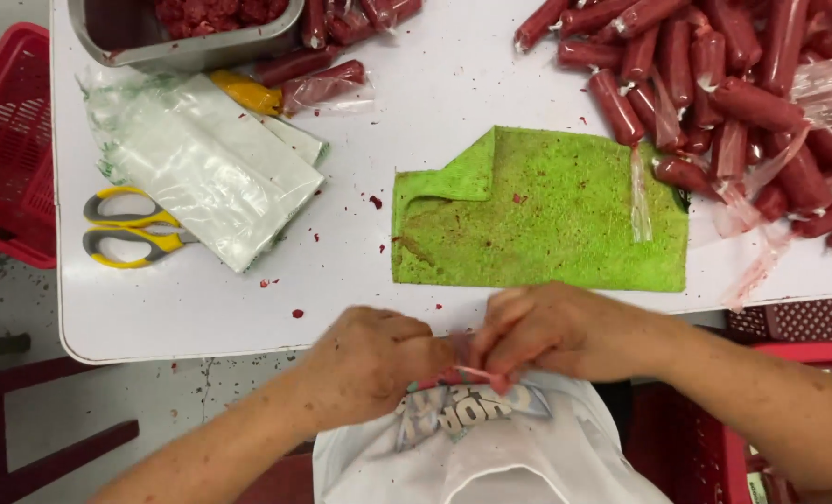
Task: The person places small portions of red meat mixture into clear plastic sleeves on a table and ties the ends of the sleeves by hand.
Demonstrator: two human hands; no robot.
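Two hands are seen in the head view, drawn together at the near edge of the white table [453,84]. The left hand [371,362] is closed into a fist, and the right hand [551,329] has its fingers pinched; both are clamped on a small red filled packet [461,371] held between them, just above the person's white shirt [490,448]. Most of the packet is hidden by the fingers.

A green cloth [546,210], one corner folded over, is laid just beyond the hands. A heap of filled red packets [733,103] is piled at the far right, touching the cloth's corner. A stack of clear plastic bags [206,168] lies at the left, with yellow-handled scissors [131,229] partly tucked under it. A metal tray [178,42] holding red minced material stands at the far left corner. Red crates [10,140] are noted beside the table. Red specks are scattered over the tabletop.
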